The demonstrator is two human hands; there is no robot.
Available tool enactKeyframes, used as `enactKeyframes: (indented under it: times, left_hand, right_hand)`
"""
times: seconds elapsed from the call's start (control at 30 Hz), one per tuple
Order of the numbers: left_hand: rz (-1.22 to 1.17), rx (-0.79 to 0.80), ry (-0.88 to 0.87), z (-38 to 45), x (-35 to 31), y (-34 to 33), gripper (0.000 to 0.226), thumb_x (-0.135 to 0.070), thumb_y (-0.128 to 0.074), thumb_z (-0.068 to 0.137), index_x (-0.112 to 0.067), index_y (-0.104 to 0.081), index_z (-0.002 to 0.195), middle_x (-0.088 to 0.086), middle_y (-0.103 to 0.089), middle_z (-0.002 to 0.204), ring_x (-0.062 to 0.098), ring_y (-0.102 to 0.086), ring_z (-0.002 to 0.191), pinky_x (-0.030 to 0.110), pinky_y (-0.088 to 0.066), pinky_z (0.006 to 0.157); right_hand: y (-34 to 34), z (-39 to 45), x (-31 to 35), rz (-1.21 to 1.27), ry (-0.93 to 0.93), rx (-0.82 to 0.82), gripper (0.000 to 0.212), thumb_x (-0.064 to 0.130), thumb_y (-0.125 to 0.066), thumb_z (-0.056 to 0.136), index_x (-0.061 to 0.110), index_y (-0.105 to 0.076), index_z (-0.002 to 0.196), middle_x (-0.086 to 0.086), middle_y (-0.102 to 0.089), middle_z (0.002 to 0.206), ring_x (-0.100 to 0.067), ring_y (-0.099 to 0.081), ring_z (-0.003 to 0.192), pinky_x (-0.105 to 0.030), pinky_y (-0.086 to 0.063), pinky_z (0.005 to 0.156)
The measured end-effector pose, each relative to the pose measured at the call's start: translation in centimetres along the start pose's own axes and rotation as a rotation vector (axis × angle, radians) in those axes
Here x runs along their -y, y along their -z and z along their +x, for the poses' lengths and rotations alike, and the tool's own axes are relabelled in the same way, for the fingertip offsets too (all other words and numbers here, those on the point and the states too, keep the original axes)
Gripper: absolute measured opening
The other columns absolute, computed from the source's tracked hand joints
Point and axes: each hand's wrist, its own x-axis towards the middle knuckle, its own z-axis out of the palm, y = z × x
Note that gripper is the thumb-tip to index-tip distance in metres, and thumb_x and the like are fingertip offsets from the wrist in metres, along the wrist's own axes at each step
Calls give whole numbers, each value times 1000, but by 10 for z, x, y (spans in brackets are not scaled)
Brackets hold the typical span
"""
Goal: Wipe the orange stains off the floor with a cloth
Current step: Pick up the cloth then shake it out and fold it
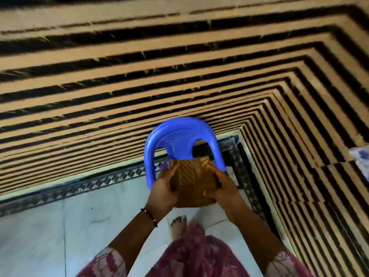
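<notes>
A folded brown patterned cloth [192, 179] is held above the pale tiled floor [46, 234], directly in front of a blue plastic chair [177, 138]. Its left edge is grasped by the left hand [164, 188]; its right edge is gripped by the right hand [220, 185]. Striped walls [119, 76] are seen at the far side. No orange stains can be made out.

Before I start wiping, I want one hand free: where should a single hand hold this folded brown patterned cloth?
Probably at a side edge, as now: the left hand and right hand each grip one side of the folded brown patterned cloth, thumbs on top. It is a thick wad, so one hand pinching from the side should keep the folds together.
</notes>
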Motion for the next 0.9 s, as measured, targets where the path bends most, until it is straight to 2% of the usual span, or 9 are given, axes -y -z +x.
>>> enactKeyframes:
  times: [0.07, 0.2, 0.3, 0.47, 0.53, 0.6, 0.7, 0.83, 0.9]
  left_hand:
    - [38, 34, 72, 17, 20, -16, 74, -6, -52, 67, -14, -42, 140, 13, -47, 140, 25, -45, 129, 26, -34, 106]
    - [159, 84, 201, 57, 78, -63, 63, -10, -61, 83, -12, -38, 142, 15, -41, 143, 32, -41, 130, 33, -35, 105]
    - [234, 119, 264, 82, 126, -94, 65, -15, -61, 85, -12, -34, 144, 14, -36, 147, 31, -40, 131, 35, -35, 105]
    - [316, 215, 268, 121, 220, -141, 74, -22, -42, 76, -4, -26, 146, 21, -32, 148, 36, -42, 131, 46, -42, 101]
    - [330, 232, 285, 135, 239, -155, 73, -21, -41, 79, -6, -22, 148, 20, -28, 150, 36, -44, 129, 44, -41, 102]
    - [309, 235, 293, 143, 255, -169, 68, -8, -45, 84, -3, -20, 147, 21, -26, 150, 37, -41, 131, 37, -34, 107]
    - [279, 232, 292, 143, 280, -188, 69, 2, -47, 85, -4, -19, 148, 23, -22, 151, 38, -40, 131, 35, -33, 107]
    - [335, 185, 427, 137, 299, -199, 68, -12, -41, 88, -18, -14, 150, 18, -28, 149, 36, -44, 127, 41, -41, 101]
    - [342, 136, 502, 136, 298, -198, 72, -18, -43, 88, -26, -8, 151, 18, -37, 138, 38, -52, 113, 43, -45, 91]
  right_hand:
    - [1, 27, -22, -54, -66, 1, 82, -9, -65, 60, 24, -50, 133, -4, -55, 128, -24, -57, 110, -43, -55, 83]
    - [-6, 98, -91, -174, -117, -7, 79, -1, -62, 55, 28, -51, 128, 0, -55, 128, -19, -55, 115, -34, -51, 87]
    - [-9, 140, -138, -246, -141, 25, 82, 12, -61, 54, 25, -49, 134, -3, -53, 135, -22, -54, 121, -46, -47, 98]
    - [-10, 203, -197, -300, -234, 102, 83, -9, -62, 68, 21, -40, 142, -5, -52, 132, -15, -61, 88, -28, -52, 67]
    - [-10, 225, -223, -497, -153, 83, 75, -12, -60, 76, 14, -38, 143, -9, -50, 139, -20, -56, 112, -11, -39, 81]
    - [-8, 244, -245, -637, -97, 96, 73, -9, -62, 78, 12, -37, 143, -10, -46, 143, -25, -48, 126, -8, -28, 86]
    - [-5, 264, -273, -742, -28, 179, 70, -10, -58, 79, 14, -39, 142, -7, -35, 150, -22, -38, 136, -8, -25, 95]
    - [-4, 268, -302, -825, 7, 258, 61, -5, -58, 83, 11, -42, 140, -10, -25, 154, -23, -26, 142, -10, -20, 100]
    - [-5, 262, -311, -823, 10, 282, 63, 1, -60, 85, 14, -37, 143, -8, -20, 156, -24, -27, 141, -23, -29, 108]
